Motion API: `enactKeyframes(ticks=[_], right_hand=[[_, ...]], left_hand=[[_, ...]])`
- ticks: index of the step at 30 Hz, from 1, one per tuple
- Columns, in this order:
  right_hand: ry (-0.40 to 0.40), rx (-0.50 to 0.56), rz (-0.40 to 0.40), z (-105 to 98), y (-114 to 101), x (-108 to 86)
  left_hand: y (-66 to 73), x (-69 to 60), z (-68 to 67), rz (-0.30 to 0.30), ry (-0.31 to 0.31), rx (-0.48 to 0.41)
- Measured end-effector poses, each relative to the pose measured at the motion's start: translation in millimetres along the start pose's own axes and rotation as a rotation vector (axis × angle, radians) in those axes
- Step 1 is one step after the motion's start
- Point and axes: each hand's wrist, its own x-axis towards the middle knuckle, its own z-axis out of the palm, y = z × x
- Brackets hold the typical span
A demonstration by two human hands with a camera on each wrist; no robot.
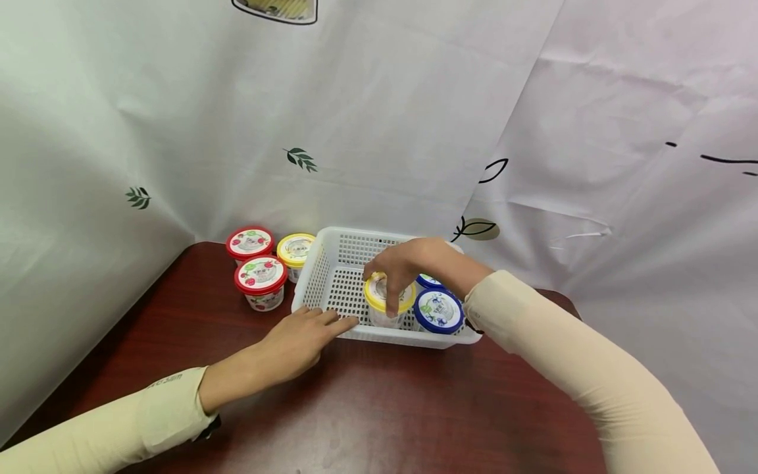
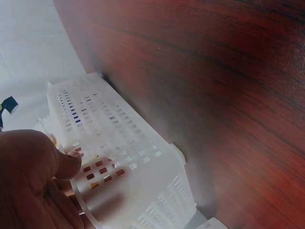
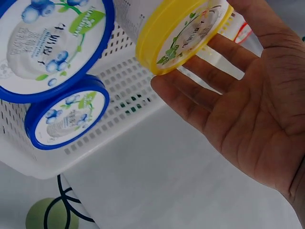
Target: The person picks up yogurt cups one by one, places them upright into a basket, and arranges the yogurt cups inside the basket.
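Observation:
A white perforated plastic basket (image 1: 387,338) sits on the table. Inside it stands a yellow-lidded tub (image 1: 376,289), which my right hand (image 1: 408,258) grips from above with thumb and fingers at the lid's edge. Two blue-lidded tubs (image 1: 438,311) with blueberry pictures are on the basket's right side, one partly hidden by the right arm. At the near left corner, my left hand (image 1: 299,341) holds the basket rim. The left wrist view shows its thumb on the outer wall (image 2: 107,162) and fingers inside, visible through the holes.
Outside the basket's left side, two red-lidded tubs (image 1: 260,274) and another yellow-lidded tub (image 1: 295,249) stand close together. A white printed cloth (image 1: 379,131) hangs directly behind the basket. Dark reddish-brown table surface (image 1: 367,401) extends toward me.

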Motion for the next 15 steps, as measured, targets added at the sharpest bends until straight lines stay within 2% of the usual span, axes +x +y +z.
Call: enactKeyframes(ticks=[6, 15], right_hand=[[0.016, 0.008, -0.003, 9, 2, 5.9], [0.026, 0.006, -0.024, 17, 4, 10.9]], left_hand=[[-0.1, -0.3, -0.2, 0.011, 0.020, -0.002], [-0.1, -0.3, -0.6, 0.008, 0.016, -0.010]])
